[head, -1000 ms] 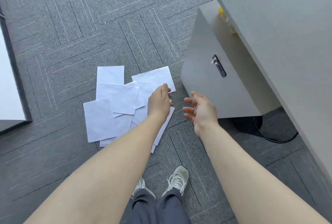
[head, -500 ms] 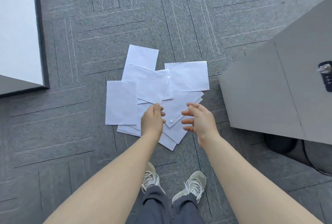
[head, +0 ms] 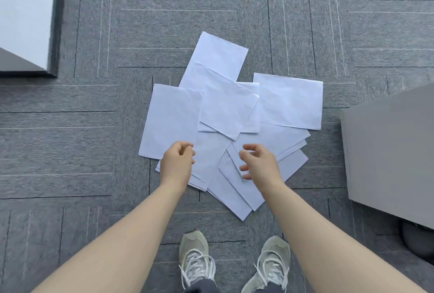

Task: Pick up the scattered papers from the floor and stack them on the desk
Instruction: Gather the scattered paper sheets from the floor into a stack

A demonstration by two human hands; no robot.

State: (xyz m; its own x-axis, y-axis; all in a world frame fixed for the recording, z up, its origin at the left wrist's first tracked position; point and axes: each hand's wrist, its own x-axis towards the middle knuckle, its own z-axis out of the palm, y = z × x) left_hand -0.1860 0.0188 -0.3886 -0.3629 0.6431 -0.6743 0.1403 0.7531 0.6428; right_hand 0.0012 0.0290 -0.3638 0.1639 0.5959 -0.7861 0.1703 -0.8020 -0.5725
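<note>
Several white sheets of paper lie overlapping in a loose pile on the grey carpet floor, straight below me. My left hand hovers over the pile's near left part with its fingers curled in and nothing in it. My right hand hangs over the near right sheets, fingers spread and bent, holding nothing. Whether either hand touches the paper is not clear. The desk top is out of view.
A grey cabinet stands at the right, close to the pile. A white panel with a dark edge is at the upper left. My two shoes stand just behind the pile. A dark round base sits at the lower right.
The view has swung down and closer over the papers, and the desk top has left the frame. Both hands have come lower over the pile's near edge.
</note>
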